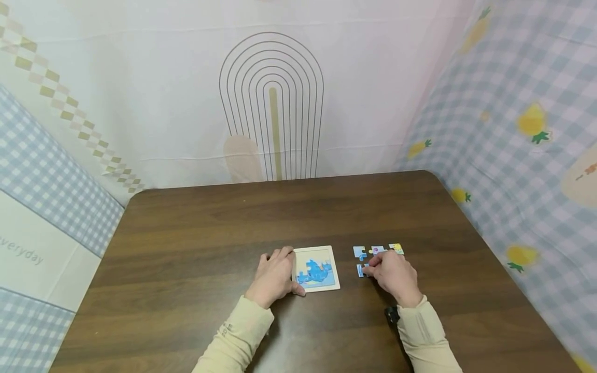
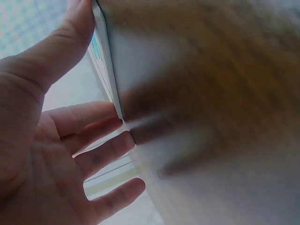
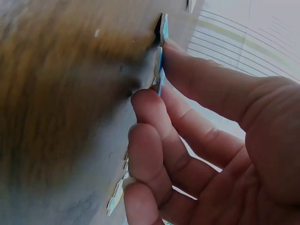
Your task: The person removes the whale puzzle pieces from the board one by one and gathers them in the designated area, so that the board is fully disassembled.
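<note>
The puzzle board (image 1: 308,255) is lying flat on the brown wooden table (image 1: 200,233), a little to the left of the loose pieces. It looks like pale wood, with a raised rim and rounded corners. Its shape is almost square, so I cannot tell a long axis; its far and near sides run nearly along the far edge of the table. Inside, the blue picture (image 1: 317,273) fills the near and right part with a stepped, knobbed edge, and bare pale wood shows at the far left.

The left hand (image 1: 274,277) holds the board by its left side between thumb and index finger; the other fingers stand apart. This hand covers part of the left rim.

The right hand (image 1: 395,277) has thumb and fingertip clamped on a blue puzzle piece (image 1: 360,270), thin and flat, with the other fingers bent. The fingers hide most of this piece, so its long axis and whether it is lifted I cannot tell. Just beyond it, three colourful pieces (image 1: 359,252) make a row from left to right, partly covered by the hand. In both wrist views the table surface is blurred.
</note>
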Demonstrator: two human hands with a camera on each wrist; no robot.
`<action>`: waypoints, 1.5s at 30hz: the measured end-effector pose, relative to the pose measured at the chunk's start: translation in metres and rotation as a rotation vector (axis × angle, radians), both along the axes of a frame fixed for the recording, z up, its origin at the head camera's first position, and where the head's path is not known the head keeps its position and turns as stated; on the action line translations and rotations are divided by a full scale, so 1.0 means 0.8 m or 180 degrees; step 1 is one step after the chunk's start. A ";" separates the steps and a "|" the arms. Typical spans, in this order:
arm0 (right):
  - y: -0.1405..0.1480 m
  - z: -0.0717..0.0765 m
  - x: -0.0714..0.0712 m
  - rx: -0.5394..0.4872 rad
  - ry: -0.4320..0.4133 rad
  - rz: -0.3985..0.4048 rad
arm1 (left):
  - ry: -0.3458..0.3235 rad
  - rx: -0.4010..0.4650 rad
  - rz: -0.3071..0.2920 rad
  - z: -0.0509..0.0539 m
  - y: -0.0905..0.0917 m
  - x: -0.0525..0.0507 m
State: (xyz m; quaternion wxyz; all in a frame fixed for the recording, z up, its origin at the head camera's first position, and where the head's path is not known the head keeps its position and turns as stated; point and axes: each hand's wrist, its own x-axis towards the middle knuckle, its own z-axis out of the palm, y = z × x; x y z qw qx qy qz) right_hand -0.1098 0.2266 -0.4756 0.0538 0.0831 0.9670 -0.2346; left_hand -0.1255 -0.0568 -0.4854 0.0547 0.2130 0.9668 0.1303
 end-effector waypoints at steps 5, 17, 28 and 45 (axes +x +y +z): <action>0.001 0.000 0.000 0.0025 -0.0047 0.0037 | -0.0003 0.0006 0.0011 -0.001 0.002 0.000; -0.001 0.000 0.000 0.0078 -0.0116 0.0017 | 0.0006 0.0039 0.0028 0.000 0.002 0.002; -0.003 0.004 0.001 0.0149 -0.0169 0.0060 | -0.0058 0.0055 0.0073 0.002 0.004 0.002; -0.039 0.006 0.004 -0.0014 0.0454 0.0119 | -0.0066 0.0006 0.0086 0.000 0.005 0.001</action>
